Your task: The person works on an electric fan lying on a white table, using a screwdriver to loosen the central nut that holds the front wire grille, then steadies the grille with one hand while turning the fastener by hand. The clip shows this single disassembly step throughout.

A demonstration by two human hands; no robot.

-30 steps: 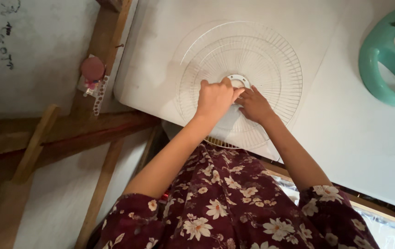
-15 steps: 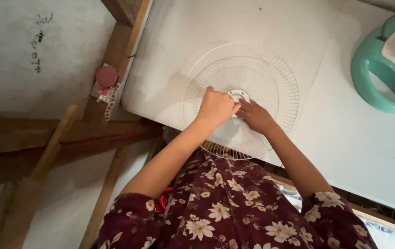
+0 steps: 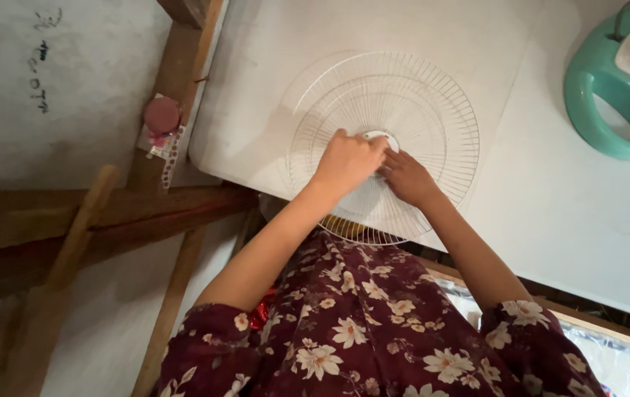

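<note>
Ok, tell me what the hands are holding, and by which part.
Both the left hand and the right hand grip the white wire fan guard at its round centre hub, as it lies flat on the white table.

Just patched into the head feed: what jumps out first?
Dead centre, a round white wire fan guard lies flat on the white table, its near edge overhanging. The left hand and right hand meet at its hub. At the top right corner sits a teal ring-shaped fan part.
</note>
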